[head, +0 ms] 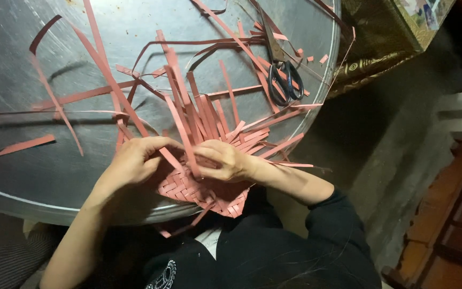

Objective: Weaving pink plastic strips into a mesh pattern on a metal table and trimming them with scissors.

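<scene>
Woven pink mat (199,194) at the tray's near edge, under both hands. Left hand (135,159) and right hand (224,160) close together, each pinching pink strips (188,115). Beyond: scissors (283,75) on round metal tray (17,176).

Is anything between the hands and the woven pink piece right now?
Nothing visible: the left hand and right hand both rest directly on the woven pink mat, pinching a strip. The scissors lie apart, farther up the metal tray.
</scene>
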